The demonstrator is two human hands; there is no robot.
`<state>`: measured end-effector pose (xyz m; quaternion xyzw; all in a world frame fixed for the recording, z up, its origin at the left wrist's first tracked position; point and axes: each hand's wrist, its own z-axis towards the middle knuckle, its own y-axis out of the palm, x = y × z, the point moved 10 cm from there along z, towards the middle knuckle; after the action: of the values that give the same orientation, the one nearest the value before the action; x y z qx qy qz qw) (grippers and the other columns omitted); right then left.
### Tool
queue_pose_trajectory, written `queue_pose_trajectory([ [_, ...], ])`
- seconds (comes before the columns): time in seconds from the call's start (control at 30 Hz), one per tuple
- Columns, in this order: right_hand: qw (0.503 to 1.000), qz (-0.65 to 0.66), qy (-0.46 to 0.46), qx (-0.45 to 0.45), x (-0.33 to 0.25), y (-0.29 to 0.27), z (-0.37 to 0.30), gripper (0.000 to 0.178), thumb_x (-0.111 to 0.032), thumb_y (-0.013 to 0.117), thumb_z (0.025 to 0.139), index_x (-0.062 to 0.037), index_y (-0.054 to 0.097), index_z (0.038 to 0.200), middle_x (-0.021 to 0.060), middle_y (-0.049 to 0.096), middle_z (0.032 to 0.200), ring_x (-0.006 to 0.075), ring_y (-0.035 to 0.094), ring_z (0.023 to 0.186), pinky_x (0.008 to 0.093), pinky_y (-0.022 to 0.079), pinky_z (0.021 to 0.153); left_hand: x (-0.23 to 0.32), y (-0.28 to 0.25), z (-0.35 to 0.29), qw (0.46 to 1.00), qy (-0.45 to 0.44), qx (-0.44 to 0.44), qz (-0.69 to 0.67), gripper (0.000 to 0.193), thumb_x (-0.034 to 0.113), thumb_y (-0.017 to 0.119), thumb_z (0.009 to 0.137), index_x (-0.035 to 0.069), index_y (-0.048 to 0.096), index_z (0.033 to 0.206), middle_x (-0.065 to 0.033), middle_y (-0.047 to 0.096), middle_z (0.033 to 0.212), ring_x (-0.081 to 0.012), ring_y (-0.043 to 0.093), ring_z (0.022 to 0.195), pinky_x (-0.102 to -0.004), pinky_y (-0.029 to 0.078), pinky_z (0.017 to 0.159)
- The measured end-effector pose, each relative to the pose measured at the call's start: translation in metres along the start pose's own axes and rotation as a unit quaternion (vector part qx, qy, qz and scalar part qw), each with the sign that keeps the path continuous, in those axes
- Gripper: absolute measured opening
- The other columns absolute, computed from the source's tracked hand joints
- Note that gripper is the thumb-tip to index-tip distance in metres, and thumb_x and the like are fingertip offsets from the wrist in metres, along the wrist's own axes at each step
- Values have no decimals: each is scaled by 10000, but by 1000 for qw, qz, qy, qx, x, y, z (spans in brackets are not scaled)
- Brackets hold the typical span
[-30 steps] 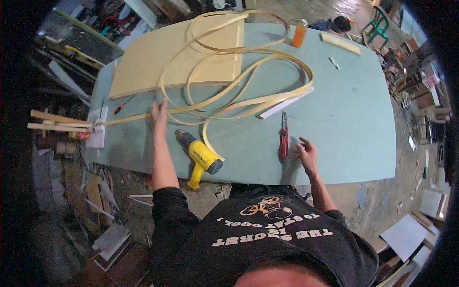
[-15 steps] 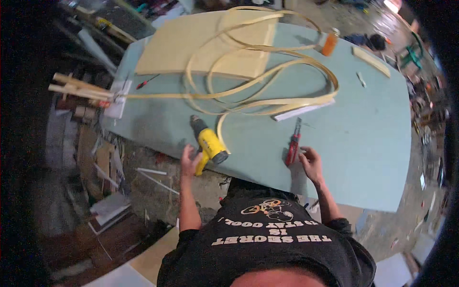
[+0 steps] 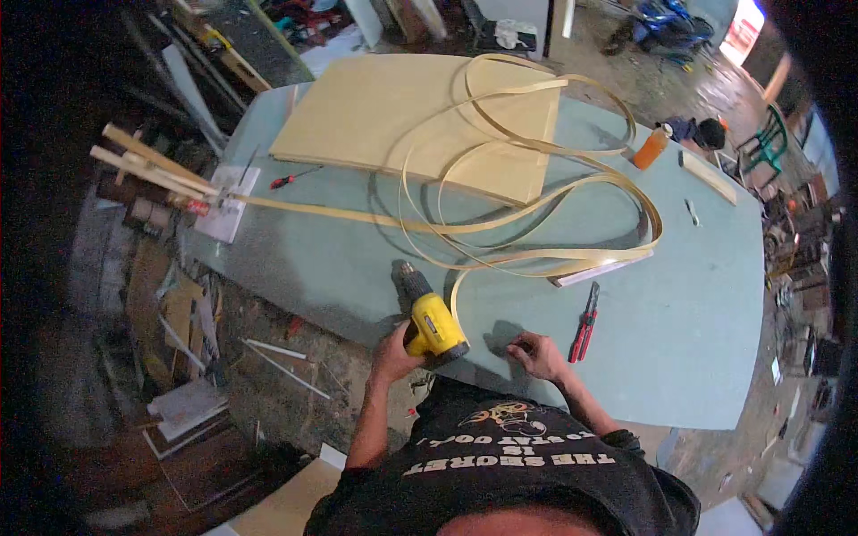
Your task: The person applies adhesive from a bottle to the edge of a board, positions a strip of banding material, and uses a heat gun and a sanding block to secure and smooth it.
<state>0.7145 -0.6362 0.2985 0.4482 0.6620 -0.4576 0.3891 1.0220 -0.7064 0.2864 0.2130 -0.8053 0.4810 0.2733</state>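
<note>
Heat gun point(image 3: 435, 323), yellow with a black front section and a metal tip, was at the near edge of the worktop point(image 3: 684, 348), its nozzle pointing away from the body and toward the left. The left hand point(image 3: 391, 355) had its fingers closed round the handle, which they largely hid; whether the gun was lifted clear of the surface could not be told. The right hand point(image 3: 540, 357) was over the near edge, between the gun and a red utility knife point(image 3: 584, 332), touching neither; its fingers were curled, and whether they pinched something small could not be made out.

The gun looked rigid and moderately heavy, with its bulk in the barrel, so a full grip round the handle seemed the sound hold. Its smooth casing might have slipped in a loose grasp, and the metal tip was best left untouched in case of heat.

Just beside the gun curved one end of a long tan strip point(image 3: 340, 213), looped over the worktop and part of a pale board point(image 3: 393, 107). It appeared thin, light and springy, best held by its flat faces.
</note>
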Motion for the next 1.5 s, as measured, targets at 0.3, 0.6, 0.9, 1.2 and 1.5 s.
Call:
queue_pose_trajectory([
  [0.3,988,-122,54,82,-2,-17,22,228,-216,664,910,6,686,958,154,705,818,247,688,733,364,539,683,-90,-82,16,989,-34,138,26,810,335,847,726,4,490,1374,-245,581,1293,-411,559,1186,-470,446,1001],
  [0.6,990,2,-73,-123,-166,82,123,360,-253,677,919,-7,620,1175,177,673,1080,309,676,941,385,544,855,-150,-168,83,967,-23,227,-115,897,428,809,783,-12,403,1450,-231,523,1373,-366,536,1239,-459,420,1038],
  [0.9,842,-399,-357,-73,-324,156,318,408,-272,648,864,-43,578,1194,155,591,1194,340,592,1114,451,477,954,-192,-248,61,944,-66,324,15,724,427,657,921,29,398,1467,-211,458,1430,-361,476,1286,-475,385,1061],
  [1.2,782,-622,-19,-37,-145,3,489,118,-168,689,775,-77,755,815,107,737,875,251,715,823,424,579,662,-68,-323,223,923,156,332,-119,553,267,634,954,13,452,1411,-170,470,1357,-324,496,1234,-443,401,1028],
  [1.5,808,-558,38,186,-131,-104,367,321,-355,581,900,-69,697,989,120,703,970,336,669,966,453,567,773,-139,-429,462,899,185,382,106,522,359,681,904,-5,554,1257,-208,538,1260,-357,522,1168,-455,441,968],
])
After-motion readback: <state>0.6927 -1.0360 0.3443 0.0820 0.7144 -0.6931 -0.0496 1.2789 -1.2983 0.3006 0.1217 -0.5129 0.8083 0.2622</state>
